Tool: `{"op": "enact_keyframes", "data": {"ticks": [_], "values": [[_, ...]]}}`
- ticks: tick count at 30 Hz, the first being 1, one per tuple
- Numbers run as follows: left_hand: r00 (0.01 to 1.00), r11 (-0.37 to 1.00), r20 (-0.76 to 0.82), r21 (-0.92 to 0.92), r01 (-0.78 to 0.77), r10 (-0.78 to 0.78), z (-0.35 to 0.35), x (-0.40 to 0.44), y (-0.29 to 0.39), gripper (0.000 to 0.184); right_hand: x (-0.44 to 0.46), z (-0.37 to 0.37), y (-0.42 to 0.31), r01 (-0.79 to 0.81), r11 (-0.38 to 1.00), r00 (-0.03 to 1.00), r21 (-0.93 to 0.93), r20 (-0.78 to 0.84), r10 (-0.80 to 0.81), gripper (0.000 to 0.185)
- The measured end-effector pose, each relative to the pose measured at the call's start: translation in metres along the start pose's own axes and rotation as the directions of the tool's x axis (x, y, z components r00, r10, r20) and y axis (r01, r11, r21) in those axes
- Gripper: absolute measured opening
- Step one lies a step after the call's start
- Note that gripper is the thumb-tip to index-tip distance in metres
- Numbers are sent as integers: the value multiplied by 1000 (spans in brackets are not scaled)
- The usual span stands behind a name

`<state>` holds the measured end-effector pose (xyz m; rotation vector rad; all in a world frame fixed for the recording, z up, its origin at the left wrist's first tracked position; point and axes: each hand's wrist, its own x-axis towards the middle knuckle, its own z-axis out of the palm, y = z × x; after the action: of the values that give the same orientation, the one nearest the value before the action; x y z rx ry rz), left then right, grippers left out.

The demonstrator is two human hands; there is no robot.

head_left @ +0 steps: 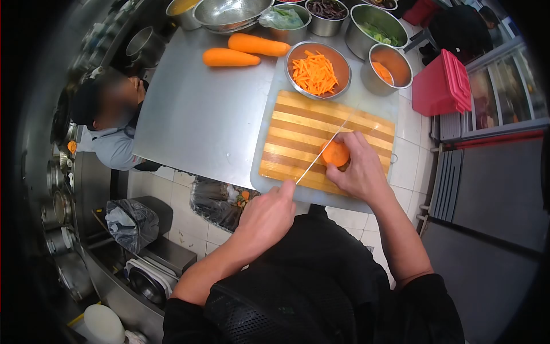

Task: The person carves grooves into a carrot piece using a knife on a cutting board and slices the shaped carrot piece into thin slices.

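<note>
My left hand point(270, 212) is closed around the handle of a knife, its fingers hiding the handle. The thin knife blade point(312, 164) points up and away across the striped wooden cutting board point(295, 123). Against the blade's right side is a carrot piece point(335, 155) with a round cut face towards me. My right hand point(361, 166) grips this piece between thumb and fingers. Just beyond the board stands a metal bowl point(346, 64) of carrot strips point(315, 73). To its right, a metal pot point(372, 85) holds larger carrot pieces point(382, 73).
Two whole carrots point(232, 57) lie on the steel table point(200, 109). A colander point(232, 14) and several filled pots line its far edge. A person point(114, 140) is at the left. Bagged bins point(133, 226) stand below, and a red container point(438, 86) is at the right.
</note>
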<state>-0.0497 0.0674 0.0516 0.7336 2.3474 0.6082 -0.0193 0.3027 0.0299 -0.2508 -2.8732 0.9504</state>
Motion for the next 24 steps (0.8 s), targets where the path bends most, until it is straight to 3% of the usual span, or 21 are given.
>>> {"op": "enact_keyframes", "data": {"ticks": [12, 15, 24], "values": [[997, 998, 50, -28, 62, -60, -8, 29, 19, 16, -1, 0, 0, 17, 1000, 1000, 2, 1, -17, 47], [1000, 999, 31, 46, 2, -3, 6, 50, 12, 16, -2, 0, -1, 18, 1000, 1000, -6, -5, -18, 47], [998, 998, 56, -39, 42, -39, -9, 44, 8, 21, -5, -2, -5, -95, 994, 995, -52, 17, 96, 52]]}}
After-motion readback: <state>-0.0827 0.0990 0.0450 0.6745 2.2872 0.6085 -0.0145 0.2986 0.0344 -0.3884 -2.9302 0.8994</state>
